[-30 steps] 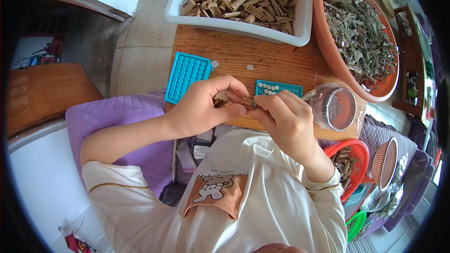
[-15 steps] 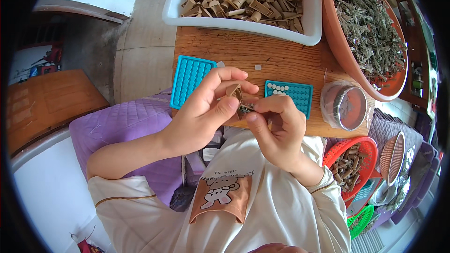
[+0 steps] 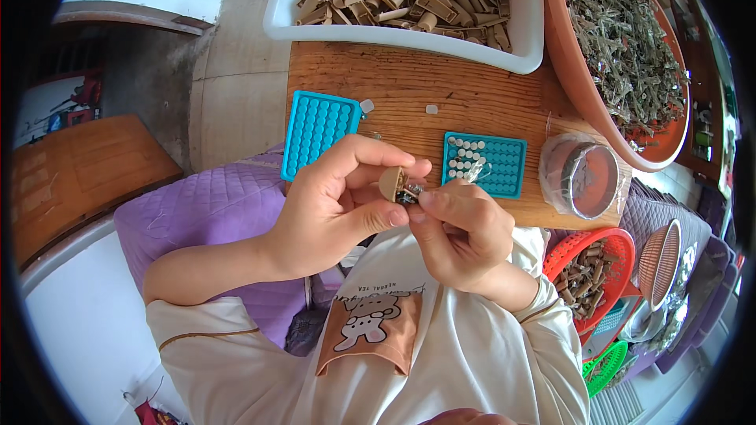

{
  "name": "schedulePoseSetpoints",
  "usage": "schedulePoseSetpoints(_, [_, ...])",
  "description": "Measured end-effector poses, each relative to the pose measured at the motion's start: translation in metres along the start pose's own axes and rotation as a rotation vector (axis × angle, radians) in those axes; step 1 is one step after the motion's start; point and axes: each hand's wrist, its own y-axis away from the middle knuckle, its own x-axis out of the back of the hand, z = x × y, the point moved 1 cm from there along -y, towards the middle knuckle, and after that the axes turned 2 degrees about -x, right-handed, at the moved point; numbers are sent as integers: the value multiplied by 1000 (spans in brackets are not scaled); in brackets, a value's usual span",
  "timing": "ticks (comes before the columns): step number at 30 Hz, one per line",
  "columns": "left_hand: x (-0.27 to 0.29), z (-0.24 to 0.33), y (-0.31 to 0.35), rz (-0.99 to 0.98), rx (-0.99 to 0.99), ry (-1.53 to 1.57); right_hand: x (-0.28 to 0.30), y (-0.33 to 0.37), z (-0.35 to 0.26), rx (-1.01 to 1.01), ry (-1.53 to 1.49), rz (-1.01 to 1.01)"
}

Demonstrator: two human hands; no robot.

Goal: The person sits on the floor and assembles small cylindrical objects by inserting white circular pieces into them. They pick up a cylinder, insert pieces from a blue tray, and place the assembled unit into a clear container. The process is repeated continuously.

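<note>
My left hand [image 3: 335, 197] grips a tan plastic half-shell casing [image 3: 389, 182] between thumb and fingers, its rounded end turned up. At the casing's open side, the thumb and fingertips of my right hand [image 3: 468, 228] pinch a small dark part with wires [image 3: 408, 195]. Clear shiny strands [image 3: 477, 170] stick up behind the right hand. Past my hands on the wooden table lie two blue trays with rows of round cups: the left one [image 3: 321, 130] bears no white pieces, while the right one [image 3: 504, 161] has several small white discs in its left rows.
A white tub [image 3: 315, 34] heaped with tan casings stands at the back. Right of it, an orange basin [image 3: 561, 39] holds wired parts in clear strips. A plastic-lined round container [image 3: 551, 177], a red basket [image 3: 626, 248] of casings and a green basket [image 3: 608, 370] line the right.
My left hand has turned the casing so its rounded end shows. The right fingers still pinch the wired part, and clear strands now show behind them. More white discs of the right tray are uncovered.
</note>
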Motion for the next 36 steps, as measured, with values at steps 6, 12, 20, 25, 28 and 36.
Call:
schedulePoseSetpoints(6, [5,3,-1,45,38,3,3,-4,4,48,90,-162])
schedulePoseSetpoints(12, [3,0,-5,131,144,58,-1,1,11,-188,42,-203])
schedulePoseSetpoints(20, [4,2,-6,211,195,42,-16,14,19,-346,-235,84])
schedulePoseSetpoints(25, [3,6,-6,229,170,-12,-15,16,15,-358,-257,99])
schedulePoseSetpoints(28, [3,6,-6,240,143,-34,-15,14,15,-342,-254,95])
schedulePoseSetpoints(36, [4,6,-4,254,77,122,-25,17,14,-540,-527,87])
